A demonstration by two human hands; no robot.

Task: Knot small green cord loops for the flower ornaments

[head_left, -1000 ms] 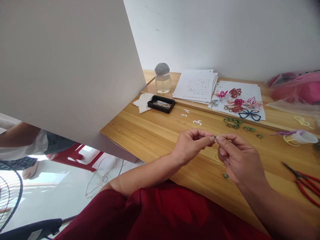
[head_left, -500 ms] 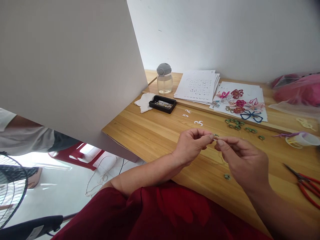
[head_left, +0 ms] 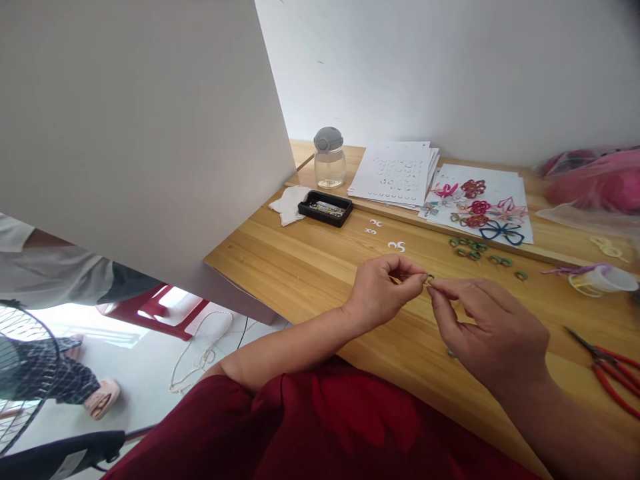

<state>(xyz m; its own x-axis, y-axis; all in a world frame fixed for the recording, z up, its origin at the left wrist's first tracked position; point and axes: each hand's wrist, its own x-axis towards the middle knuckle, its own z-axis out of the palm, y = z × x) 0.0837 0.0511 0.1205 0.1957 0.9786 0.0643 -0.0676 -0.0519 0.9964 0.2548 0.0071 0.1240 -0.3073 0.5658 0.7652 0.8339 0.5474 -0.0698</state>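
Note:
Over the table my left hand (head_left: 377, 293) pinches a tiny green ring-shaped piece (head_left: 431, 277) between thumb and forefinger. My right hand (head_left: 493, 330) is closed in a pinch right beside it, thumb and forefinger at the piece's edge; what lies between those fingertips is too small to make out. Partly hidden behind the right hand, another green ring (head_left: 451, 354) rests on the wood. Several similar green rings (head_left: 469, 249) lie beyond the hands. White crescent-shaped paper cutouts (head_left: 397, 247) are scattered past my left hand.
Red-handled pliers (head_left: 613, 373) lie at right, near a clear plastic cup (head_left: 605, 279). Behind stand a bottle (head_left: 330, 163), a black tray (head_left: 325, 208), cut paper sheets (head_left: 390, 170) and colourful flower ornaments (head_left: 480, 207). A partition (head_left: 150, 133) rises at left; a person's legs (head_left: 75, 373) show beyond.
My right hand has turned and shifted slightly right and down, now covering much of the loose ring below. At left, the other person's foot has come further into view.

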